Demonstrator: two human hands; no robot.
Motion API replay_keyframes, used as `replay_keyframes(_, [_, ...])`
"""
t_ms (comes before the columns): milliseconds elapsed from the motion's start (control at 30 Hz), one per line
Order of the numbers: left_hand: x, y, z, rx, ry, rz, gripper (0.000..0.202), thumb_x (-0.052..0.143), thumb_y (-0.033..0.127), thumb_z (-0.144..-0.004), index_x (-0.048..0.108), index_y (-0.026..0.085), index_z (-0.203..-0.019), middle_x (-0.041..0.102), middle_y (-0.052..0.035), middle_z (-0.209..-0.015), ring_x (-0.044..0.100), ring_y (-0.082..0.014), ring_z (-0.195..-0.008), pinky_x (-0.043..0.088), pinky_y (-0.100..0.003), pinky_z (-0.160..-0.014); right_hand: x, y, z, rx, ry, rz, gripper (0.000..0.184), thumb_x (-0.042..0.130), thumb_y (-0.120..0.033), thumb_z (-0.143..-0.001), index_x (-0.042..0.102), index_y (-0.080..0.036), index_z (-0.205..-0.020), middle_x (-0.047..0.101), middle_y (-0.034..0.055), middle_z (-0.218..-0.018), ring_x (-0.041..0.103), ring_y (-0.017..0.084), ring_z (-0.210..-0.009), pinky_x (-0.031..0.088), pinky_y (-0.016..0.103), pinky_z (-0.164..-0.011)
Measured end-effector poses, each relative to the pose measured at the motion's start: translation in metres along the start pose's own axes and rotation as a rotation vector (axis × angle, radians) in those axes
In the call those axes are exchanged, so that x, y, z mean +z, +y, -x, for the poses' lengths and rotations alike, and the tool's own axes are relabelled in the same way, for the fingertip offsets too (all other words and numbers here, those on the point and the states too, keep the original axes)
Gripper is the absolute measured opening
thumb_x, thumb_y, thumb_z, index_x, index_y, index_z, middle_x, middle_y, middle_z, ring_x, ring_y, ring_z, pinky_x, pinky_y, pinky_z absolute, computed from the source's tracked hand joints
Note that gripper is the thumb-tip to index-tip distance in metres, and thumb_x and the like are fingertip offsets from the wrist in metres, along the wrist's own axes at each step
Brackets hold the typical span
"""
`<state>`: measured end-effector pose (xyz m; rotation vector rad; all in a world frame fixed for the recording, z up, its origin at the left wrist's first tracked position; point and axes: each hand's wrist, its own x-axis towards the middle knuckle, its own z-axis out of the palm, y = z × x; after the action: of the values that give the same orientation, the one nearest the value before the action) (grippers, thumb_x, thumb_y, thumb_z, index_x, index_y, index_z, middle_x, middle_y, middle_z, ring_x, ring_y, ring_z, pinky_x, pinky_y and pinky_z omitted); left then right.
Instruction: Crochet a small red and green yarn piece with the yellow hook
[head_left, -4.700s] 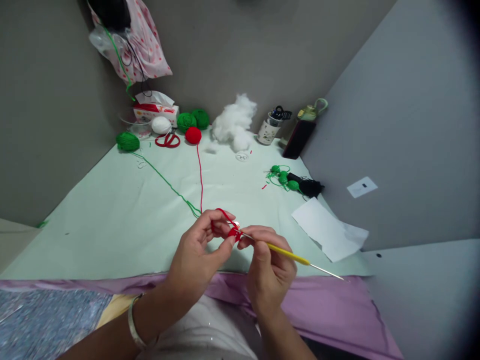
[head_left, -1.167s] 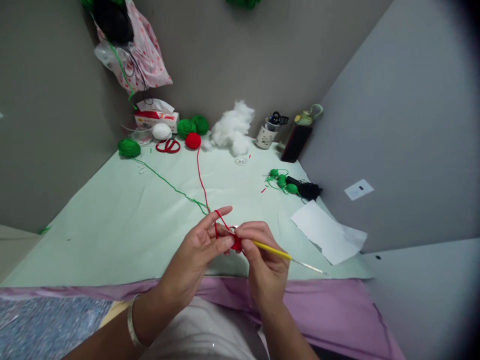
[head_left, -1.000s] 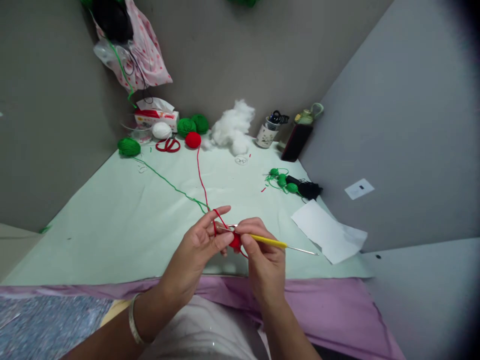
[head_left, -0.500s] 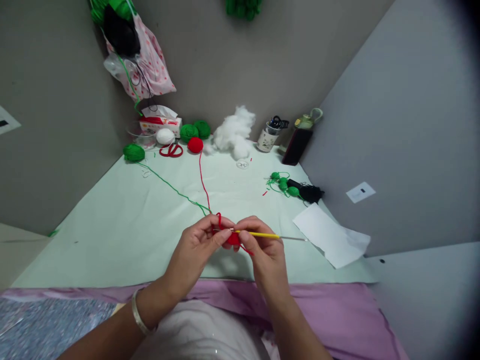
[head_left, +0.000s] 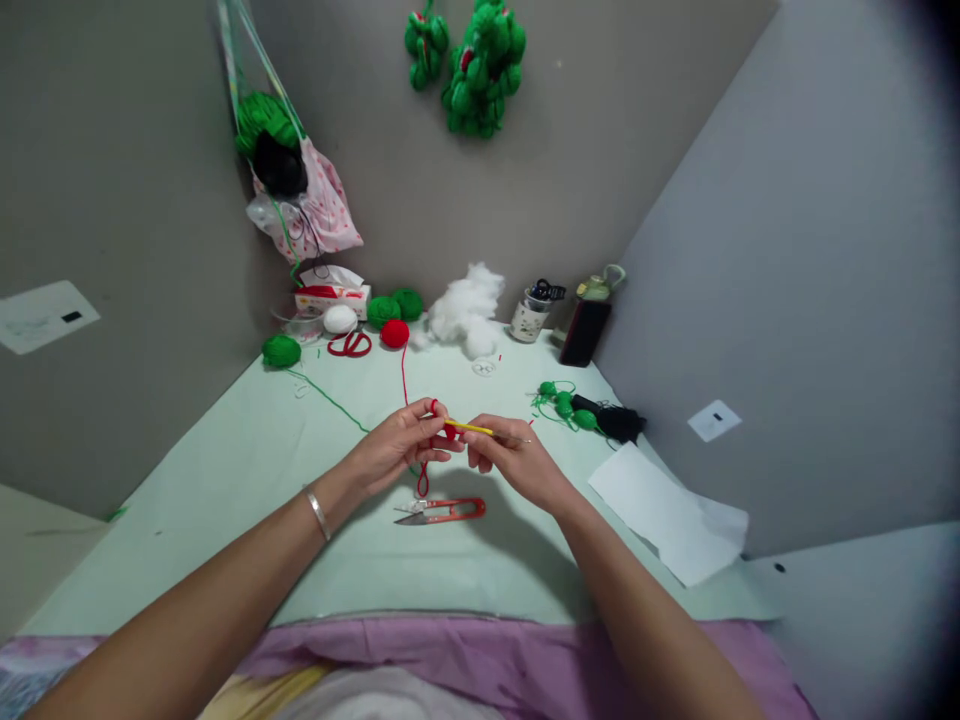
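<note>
My left hand (head_left: 401, 440) pinches a small red crochet piece (head_left: 450, 431), mostly hidden by the fingers, with red yarn looped over a finger. In my right hand (head_left: 514, 455) is a crochet hook (head_left: 477, 428) with a yellow handle, its tip at the red piece. A red strand runs back from the left hand to a red yarn ball (head_left: 394, 334). Below the hands, a red yarn loop (head_left: 423, 482) hangs down. Orange-handled thread snips (head_left: 450, 510) lie on the table just under it.
Along the back stand a tissue box (head_left: 334, 297), green yarn balls (head_left: 384, 311), white stuffing (head_left: 465, 308), a pen cup (head_left: 530, 315) and a dark phone (head_left: 585, 333). Red scissors (head_left: 349, 345) lie at left. Green beaded pieces (head_left: 564, 404) and white paper (head_left: 671, 512) are at right.
Both hands have moved farther out from my body with the red piece and hook. The thread snips now show below them. The view has tilted up, revealing more hanging green crochet pieces.
</note>
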<state>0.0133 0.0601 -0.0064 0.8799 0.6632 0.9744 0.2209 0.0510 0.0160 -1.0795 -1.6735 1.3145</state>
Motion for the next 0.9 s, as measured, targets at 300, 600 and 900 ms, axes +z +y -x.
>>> replay_keyframes(300, [-0.008, -0.025, -0.020, 0.013, 0.040, 0.066, 0.024, 0.087, 0.023, -0.083, 0.067, 0.015, -0.094, 0.067, -0.0026, -0.087, 0.067, -0.0107, -0.073, 0.057, -0.018, -0.067, 0.018, 0.037, -0.022, 0.003, 0.182, -0.157, 0.019, 0.072, -0.034, -0.080, 0.069, -0.019, -0.068, 0.056, -0.0049, -0.057, 0.047, 0.012, -0.057, 0.038, 0.027, -0.060])
replay_keyframes(600, [-0.004, -0.032, -0.018, 0.062, 0.007, -0.095, 0.024, 0.084, 0.031, -0.086, 0.065, 0.016, -0.088, 0.066, -0.0003, -0.081, 0.066, -0.0146, -0.077, 0.054, -0.024, -0.074, 0.028, 0.045, -0.025, 0.007, 0.152, -0.350, 0.031, 0.073, -0.048, -0.079, 0.062, -0.020, -0.070, 0.056, -0.0034, -0.063, 0.038, 0.009, -0.053, 0.031, 0.025, -0.052])
replay_keyframes(900, [-0.018, -0.046, -0.026, 0.002, 0.013, -0.396, 0.039, 0.069, 0.036, -0.101, 0.064, 0.018, -0.135, 0.067, -0.0122, -0.135, 0.070, -0.0277, -0.112, 0.062, -0.049, -0.093, 0.030, 0.050, -0.027, 0.038, 0.111, -0.263, 0.038, 0.075, -0.040, -0.080, 0.049, -0.022, -0.058, 0.044, -0.0070, -0.052, 0.034, 0.009, -0.052, 0.024, 0.025, -0.052])
